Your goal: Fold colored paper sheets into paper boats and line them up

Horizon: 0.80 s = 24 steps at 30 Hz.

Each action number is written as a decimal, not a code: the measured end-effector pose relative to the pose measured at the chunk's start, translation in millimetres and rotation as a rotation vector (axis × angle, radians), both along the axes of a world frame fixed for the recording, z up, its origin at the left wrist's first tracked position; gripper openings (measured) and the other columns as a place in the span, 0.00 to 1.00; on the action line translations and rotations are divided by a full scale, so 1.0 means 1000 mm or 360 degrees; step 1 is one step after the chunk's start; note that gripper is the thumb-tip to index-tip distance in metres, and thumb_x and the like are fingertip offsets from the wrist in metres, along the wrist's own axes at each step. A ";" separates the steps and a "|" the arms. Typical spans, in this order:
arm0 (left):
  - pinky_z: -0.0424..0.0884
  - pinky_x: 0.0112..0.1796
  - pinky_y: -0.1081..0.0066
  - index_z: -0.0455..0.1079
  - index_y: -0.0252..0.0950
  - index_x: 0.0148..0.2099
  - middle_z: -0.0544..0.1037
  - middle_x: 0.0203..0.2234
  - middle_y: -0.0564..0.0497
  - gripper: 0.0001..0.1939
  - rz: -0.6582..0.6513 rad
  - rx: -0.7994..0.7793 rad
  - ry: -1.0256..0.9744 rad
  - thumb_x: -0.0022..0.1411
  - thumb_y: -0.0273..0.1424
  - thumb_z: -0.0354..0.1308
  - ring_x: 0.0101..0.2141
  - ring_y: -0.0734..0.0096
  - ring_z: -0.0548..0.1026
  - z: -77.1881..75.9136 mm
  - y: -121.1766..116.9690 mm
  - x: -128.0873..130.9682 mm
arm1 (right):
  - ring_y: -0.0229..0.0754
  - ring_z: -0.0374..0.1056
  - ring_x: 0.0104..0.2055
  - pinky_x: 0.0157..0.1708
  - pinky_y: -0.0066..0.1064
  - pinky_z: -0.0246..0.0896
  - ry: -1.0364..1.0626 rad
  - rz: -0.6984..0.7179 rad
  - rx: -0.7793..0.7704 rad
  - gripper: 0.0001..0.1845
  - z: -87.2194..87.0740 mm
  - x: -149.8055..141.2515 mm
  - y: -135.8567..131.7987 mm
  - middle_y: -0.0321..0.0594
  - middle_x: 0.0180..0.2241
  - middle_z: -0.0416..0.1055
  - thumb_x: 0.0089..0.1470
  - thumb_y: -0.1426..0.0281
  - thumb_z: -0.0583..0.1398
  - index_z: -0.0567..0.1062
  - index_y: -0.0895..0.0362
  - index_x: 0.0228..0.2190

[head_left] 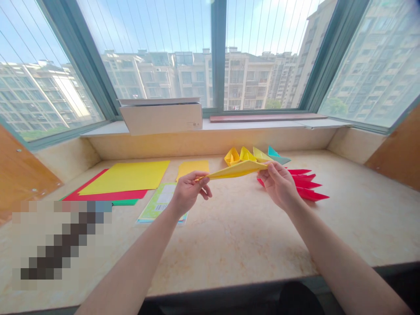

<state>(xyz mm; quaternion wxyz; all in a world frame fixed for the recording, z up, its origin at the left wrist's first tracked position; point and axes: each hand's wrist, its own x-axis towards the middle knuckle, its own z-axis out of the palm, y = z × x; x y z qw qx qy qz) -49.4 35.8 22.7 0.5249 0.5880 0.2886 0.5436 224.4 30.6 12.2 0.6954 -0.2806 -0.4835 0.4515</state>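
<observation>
The left hand (pixel 191 190) and right hand (pixel 278 183) pinch opposite ends of a slender yellow folded-paper boat (pixel 239 170) above the beige stone worktop (pixel 229 245); this looks like shaping, and the next move calls for even tension.

One head-worn view looks from above the near edge of the bench (pixel 229 249), which slants across the bottom, and faces forward and down past the far edge to the window (pixel 218 57). The left hand (pixel 192 190) and right hand (pixel 278 181) are close, mid-view; both far corners show.
</observation>
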 end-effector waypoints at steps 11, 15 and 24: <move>0.70 0.50 0.63 0.79 0.34 0.38 0.81 0.45 0.41 0.11 0.0013 0.0187 0.0050 0.60 0.37 0.64 0.49 0.59 0.76 0.000 -0.004 -0.003 | 0.42 0.72 0.47 0.53 0.36 0.65 0.0120 0.0193 -0.0128 0.11 0.001 0.005 -0.001 0.34 0.39 0.78 0.53 0.71 0.62 0.77 0.49 0.39; 0.70 0.48 0.66 0.77 0.33 0.37 0.79 0.47 0.41 0.09 0.0163 0.0245 0.0280 0.58 0.34 0.65 0.47 0.62 0.76 0.005 -0.003 -0.003 | 0.40 0.73 0.47 0.54 0.36 0.64 0.0071 0.0332 -0.0241 0.24 0.000 0.011 0.000 0.35 0.43 0.78 0.52 0.73 0.65 0.72 0.47 0.51; 0.67 0.31 0.76 0.65 0.37 0.45 0.79 0.34 0.51 0.16 0.0161 0.0159 0.0290 0.56 0.32 0.64 0.32 0.73 0.76 -0.006 0.008 -0.004 | 0.49 0.70 0.53 0.54 0.41 0.64 -0.0188 0.0355 -0.0284 0.16 -0.001 0.012 0.003 0.42 0.50 0.76 0.53 0.63 0.67 0.79 0.52 0.44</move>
